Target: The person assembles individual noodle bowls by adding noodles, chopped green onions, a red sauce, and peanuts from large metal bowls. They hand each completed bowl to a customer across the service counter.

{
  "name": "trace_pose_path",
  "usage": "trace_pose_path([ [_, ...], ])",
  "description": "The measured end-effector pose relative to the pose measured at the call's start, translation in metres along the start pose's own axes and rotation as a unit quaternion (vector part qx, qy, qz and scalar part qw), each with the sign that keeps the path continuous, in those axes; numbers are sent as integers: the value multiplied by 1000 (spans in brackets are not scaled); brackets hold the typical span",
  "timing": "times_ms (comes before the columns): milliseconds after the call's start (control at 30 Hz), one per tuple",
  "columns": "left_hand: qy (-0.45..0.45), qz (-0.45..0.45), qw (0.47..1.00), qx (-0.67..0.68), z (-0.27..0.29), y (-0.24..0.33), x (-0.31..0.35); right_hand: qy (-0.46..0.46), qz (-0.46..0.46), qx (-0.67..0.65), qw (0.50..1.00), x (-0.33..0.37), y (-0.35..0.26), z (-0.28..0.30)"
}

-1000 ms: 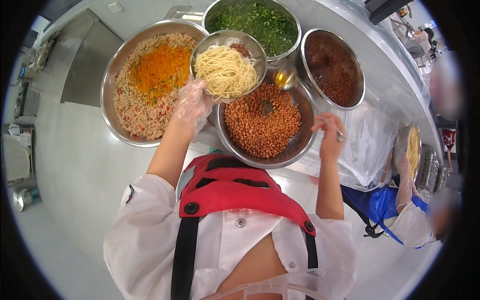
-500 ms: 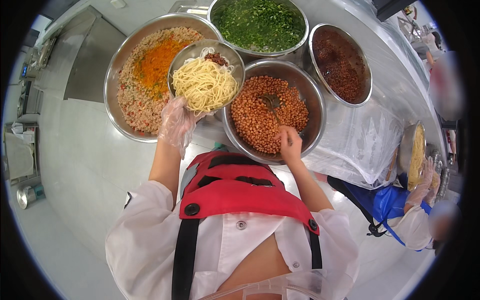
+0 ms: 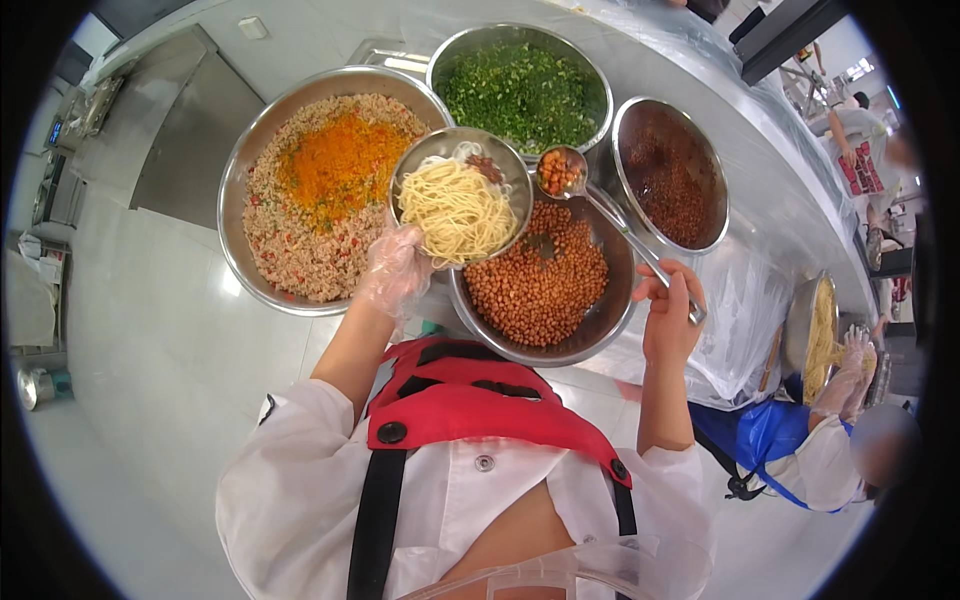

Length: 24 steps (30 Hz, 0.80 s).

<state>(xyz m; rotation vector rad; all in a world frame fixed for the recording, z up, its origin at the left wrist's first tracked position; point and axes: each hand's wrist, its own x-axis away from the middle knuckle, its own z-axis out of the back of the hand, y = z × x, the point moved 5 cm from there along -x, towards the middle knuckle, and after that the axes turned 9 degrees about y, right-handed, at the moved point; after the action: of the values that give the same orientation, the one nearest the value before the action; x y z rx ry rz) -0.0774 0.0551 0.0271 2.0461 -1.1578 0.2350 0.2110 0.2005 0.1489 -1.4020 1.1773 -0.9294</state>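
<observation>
My left hand (image 3: 393,268), in a clear plastic glove, is closed on the near-left rim of a metal bowl (image 3: 517,180) of pale noodles (image 3: 457,212), with a small dab of dark red-brown topping (image 3: 486,168). My bare right hand (image 3: 672,312) grips the handle of a metal ladle (image 3: 632,238). Its round scoop, loaded with reddish-brown beans, is raised just right of the noodle bowl. Below both is a large metal bowl (image 3: 620,262) of the same beans (image 3: 540,290), with a hollow near its middle.
Around stand a large bowl (image 3: 232,215) of minced filling topped with orange, a bowl (image 3: 603,75) of chopped greens and a bowl (image 3: 722,190) of dark red sauce. Plastic sheeting (image 3: 740,325) covers the counter. A gloved co-worker's hands (image 3: 848,370) work at noodles on the right.
My right hand has lifted the ladle out of the bean bowl, with beans in it, and moved right. The noodle bowl in my left hand has shifted right and slightly nearer.
</observation>
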Motion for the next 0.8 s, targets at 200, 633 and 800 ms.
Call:
trace_pose_path([
  [200,-47,43,997,31,-19,-9,-18,-254,521,331,744,38,-2,-67],
  [633,75,-25,996,33,-20,34,-33,-78,178,192,962,-160,60,-123],
  [800,72,-39,992,96,11,54,-49,-66,251,500,826,-229,179,-153],
])
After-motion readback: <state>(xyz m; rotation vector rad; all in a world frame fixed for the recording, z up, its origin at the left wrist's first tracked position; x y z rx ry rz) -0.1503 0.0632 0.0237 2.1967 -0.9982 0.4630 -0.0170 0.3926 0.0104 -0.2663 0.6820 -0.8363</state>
